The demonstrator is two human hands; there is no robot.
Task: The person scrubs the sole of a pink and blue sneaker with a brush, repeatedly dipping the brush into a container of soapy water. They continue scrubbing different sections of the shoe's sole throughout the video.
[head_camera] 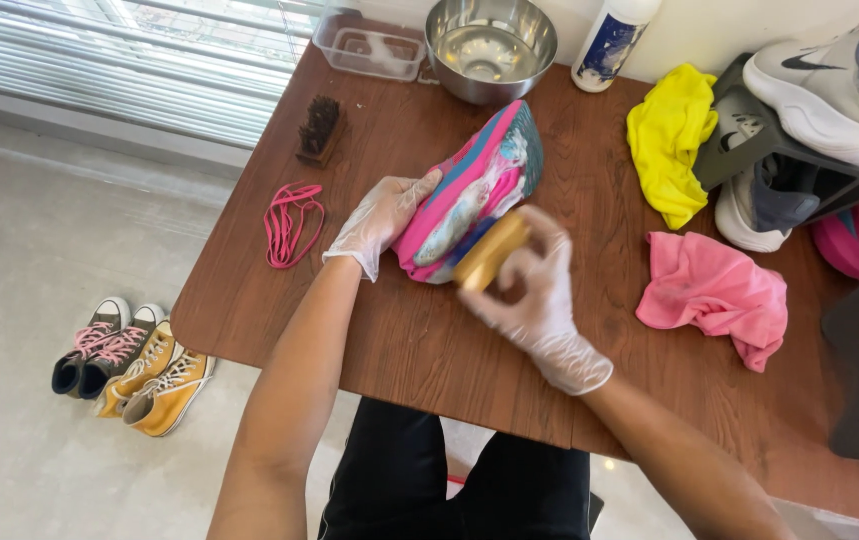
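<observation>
A pink and blue sneaker [479, 185] lies on its side on the brown wooden table [419, 340], sole turned toward me. My left hand [381, 218], in a clear glove, holds the shoe along its left side. My right hand [534, 295], also gloved, grips a wooden brush [489, 250] pressed against the near end of the sole.
Pink laces [291, 222] and a dark brush [320, 128] lie at the left. A steel bowl [490, 45], clear tub [367, 45] and white bottle [611, 40] stand at the back. Yellow cloth [671, 140], pink cloth [717, 295] and grey sneakers [819, 95] lie right. Shoes [134, 365] sit on the floor.
</observation>
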